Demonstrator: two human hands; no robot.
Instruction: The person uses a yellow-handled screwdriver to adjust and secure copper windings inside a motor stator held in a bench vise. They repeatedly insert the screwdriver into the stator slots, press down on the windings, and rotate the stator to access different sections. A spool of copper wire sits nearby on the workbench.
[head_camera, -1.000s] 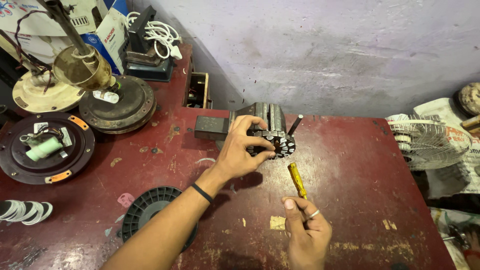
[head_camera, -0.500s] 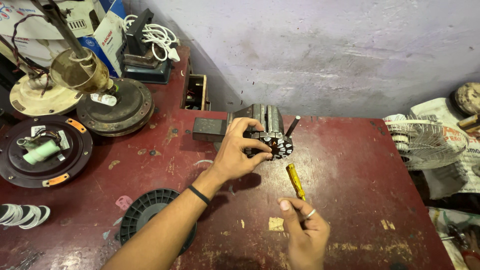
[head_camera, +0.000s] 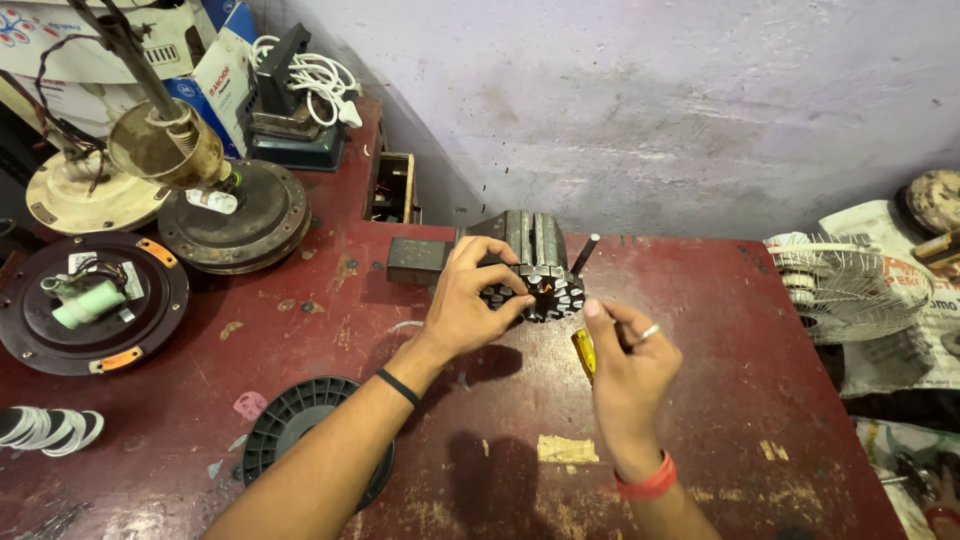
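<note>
The left grip (head_camera: 470, 300) clasps the motor stator (head_camera: 535, 270) near the counter's (head_camera: 720, 400) far edge; the right grip (head_camera: 625, 365) clenches a yellow-handled screwdriver (head_camera: 583, 352) beside it.

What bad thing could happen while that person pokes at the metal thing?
The screwdriver in the right hand points toward the left hand, which grips the stator; a slip could jab the fingers. The stator's toothed edge might also scrape skin. It sits unclamped on the table, so a hard push could tip or shift it.
</note>
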